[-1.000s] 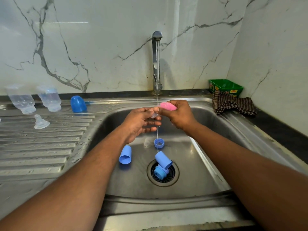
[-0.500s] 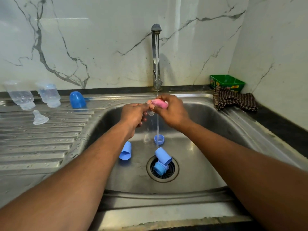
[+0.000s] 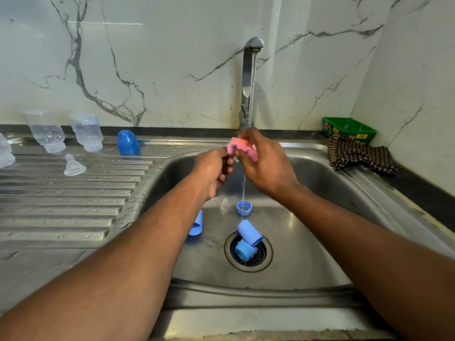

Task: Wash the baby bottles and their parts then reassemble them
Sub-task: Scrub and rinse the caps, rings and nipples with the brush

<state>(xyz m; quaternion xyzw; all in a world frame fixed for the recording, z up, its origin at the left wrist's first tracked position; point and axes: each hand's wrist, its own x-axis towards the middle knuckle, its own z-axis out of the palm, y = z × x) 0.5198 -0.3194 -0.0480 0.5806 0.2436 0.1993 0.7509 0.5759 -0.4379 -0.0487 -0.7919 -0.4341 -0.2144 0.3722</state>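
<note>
Under the running tap (image 3: 251,77), my right hand (image 3: 266,166) grips a pink sponge (image 3: 240,150) wrapped against a small clear part. My left hand (image 3: 214,171) pinches that part from the left; most of it is hidden by my fingers. In the sink (image 3: 320,217) lie a blue ring (image 3: 243,208), a clear teat (image 3: 225,204), a pale blue cap (image 3: 197,223) by my left forearm, another cap (image 3: 250,233) and a blue collar (image 3: 242,251) on the drain. Two clear bottles (image 3: 46,132) (image 3: 87,132), a dark blue cap (image 3: 127,142) and a teat (image 3: 73,166) stand on the drainboard.
A ribbed steel drainboard (image 3: 61,205) stretches left of the basin. A checked cloth (image 3: 362,156) and a green box (image 3: 349,129) sit at the back right corner. Another clear part (image 3: 5,153) shows at the far left edge. A marble wall rises behind.
Both hands stayed under the stream; the sponge has bent further round the clear part, which is now mostly hidden. The camera tilted slightly.
</note>
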